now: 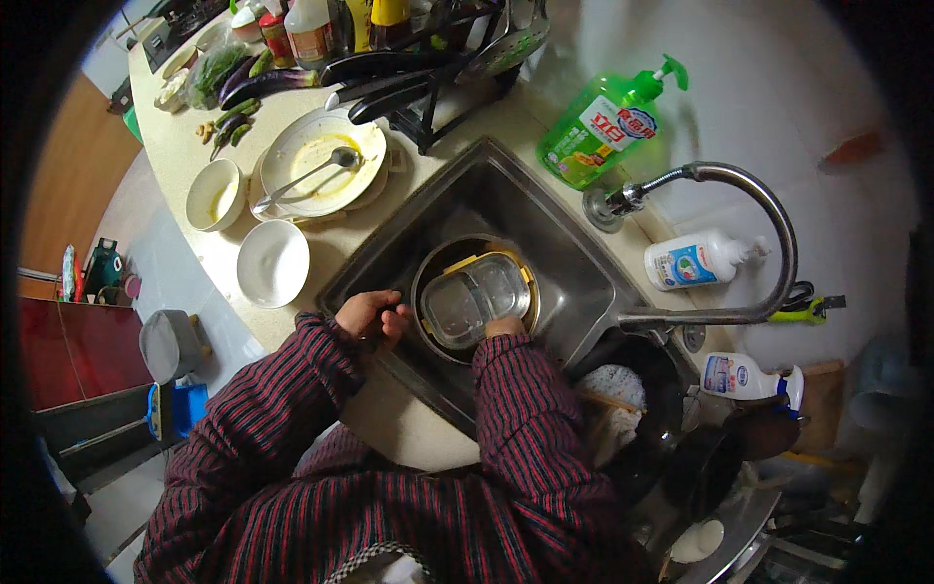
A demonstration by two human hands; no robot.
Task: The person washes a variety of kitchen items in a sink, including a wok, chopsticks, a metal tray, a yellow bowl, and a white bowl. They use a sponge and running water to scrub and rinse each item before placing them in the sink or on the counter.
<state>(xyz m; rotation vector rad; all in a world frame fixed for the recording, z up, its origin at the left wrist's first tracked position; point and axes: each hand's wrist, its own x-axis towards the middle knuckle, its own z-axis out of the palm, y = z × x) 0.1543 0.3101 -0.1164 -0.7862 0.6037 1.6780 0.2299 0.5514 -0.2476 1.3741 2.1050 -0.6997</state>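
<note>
In the sink basin (474, 190) stands a round metal pot (421, 274). A clear divided food container (474, 296) with a yellow rim lies in it. My right hand (505, 326) reaches to the container's near right edge; its fingers are mostly hidden, so its grip cannot be made out. At the basin's left edge hovers my left hand (373, 315), fingers loosely curled and apart, nothing seen in it. White bowls (273, 263) and a stacked plate (288, 164) with a metal spoon (310, 179) sit on the counter to the left.
A curved faucet (781, 241) arches over the right side. Behind the basin stand a green pump bottle (602, 128) and a black knife rack (427, 120). To the right are a white pump bottle (693, 260), a spray bottle (744, 376) and a second basin with foam. Eggplants (266, 84) lie far left.
</note>
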